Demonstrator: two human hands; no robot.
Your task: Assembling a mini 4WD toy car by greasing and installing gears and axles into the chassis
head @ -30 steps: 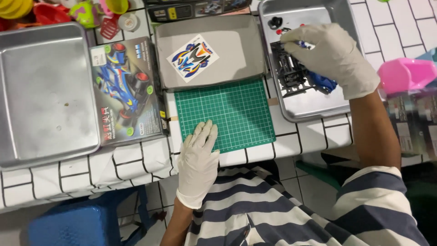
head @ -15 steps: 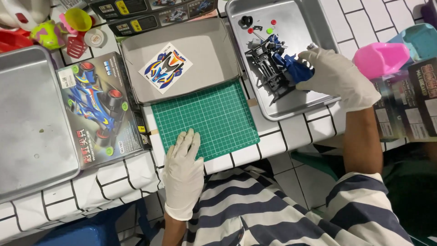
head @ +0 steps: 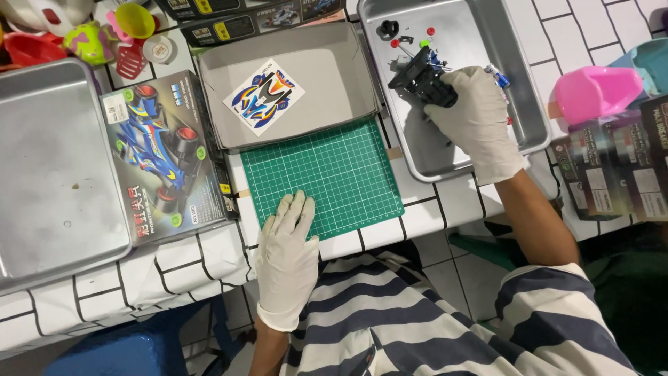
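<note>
The right hand (head: 476, 118) grips the black car chassis (head: 421, 78) over the right tray's (head: 529, 132) far-left part, while the left hand (head: 287, 257) lies open and flat on the green mat's (head: 327, 174) near-left corner.

Bare green mat (head: 334, 174) between box tray (head: 334, 76) and table edge.

Two hands in thin white gloves. The left hand (head: 287, 254) lies flat, palm down, fingers together and pointing far, its forearm coming up from the near edge. The right hand (head: 474, 120) reaches far and to the right, bare forearm stretched out from a striped sleeve, fingers curled in a closed grasp around a small black object.
</note>
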